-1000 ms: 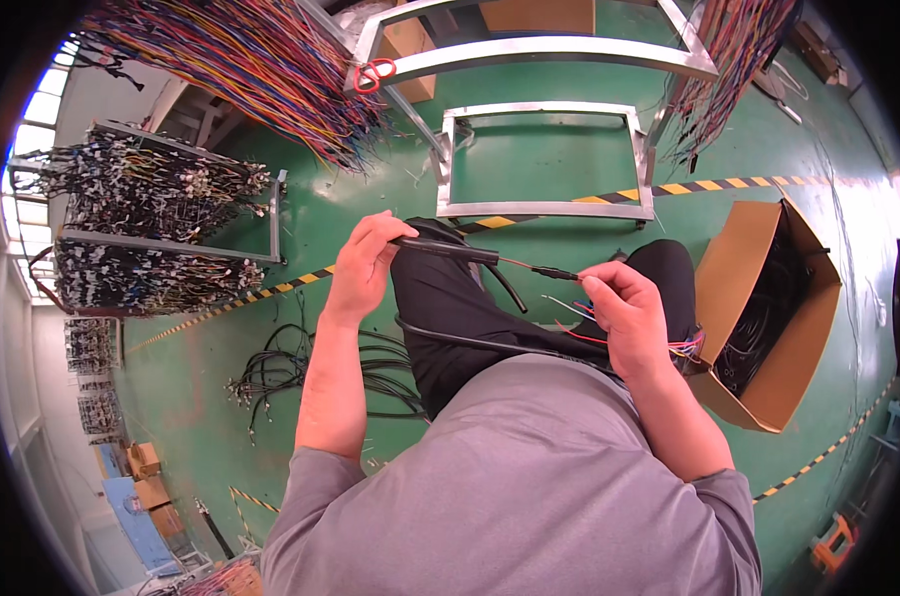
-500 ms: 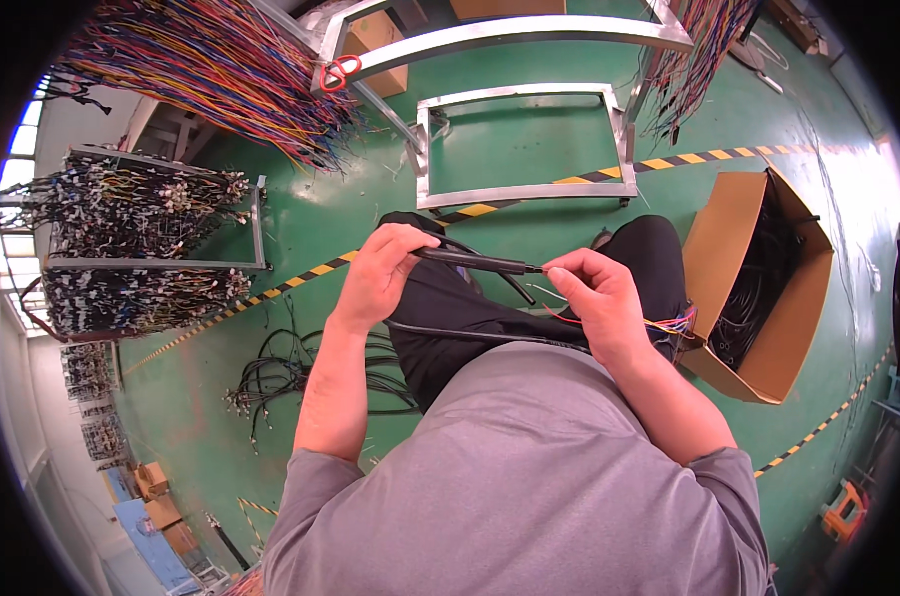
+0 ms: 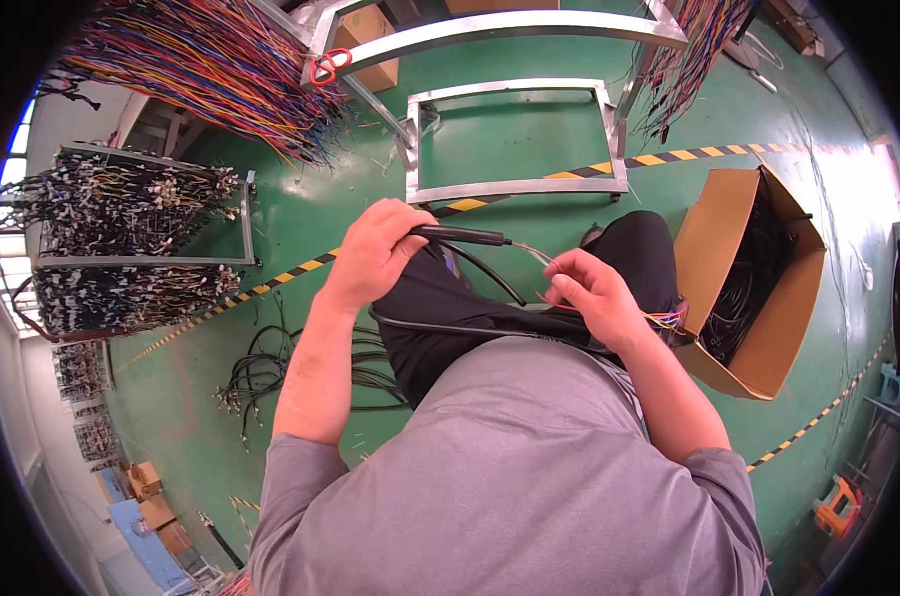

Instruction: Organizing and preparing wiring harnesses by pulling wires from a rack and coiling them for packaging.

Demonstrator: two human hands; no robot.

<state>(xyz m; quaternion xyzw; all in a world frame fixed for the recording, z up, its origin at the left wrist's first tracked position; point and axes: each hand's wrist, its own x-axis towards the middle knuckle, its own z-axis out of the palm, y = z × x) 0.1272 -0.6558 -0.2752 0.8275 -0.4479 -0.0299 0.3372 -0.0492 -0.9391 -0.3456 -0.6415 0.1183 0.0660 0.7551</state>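
Observation:
My left hand is closed around a black tube, which points to the right above my lap. Thin wires stretch from the tube's right end toward my right hand. There the thumb and fingers are pinched together on them. A bend of black cable hangs below the tube, its end over my thigh. Behind my right wrist a bundle of coloured wires fans out by the knee. My left fingers hide the tube's other end.
On the right stands an open cardboard box of black cables. Black cables lie on the green floor at left. Ahead is a metal frame with red-handled scissors on its upper bar. Racks of wires stand left.
My right hand has drawn away from the tube's end, and a length of thin wire now shows between them. My left hand, with the tube, has shifted slightly left.

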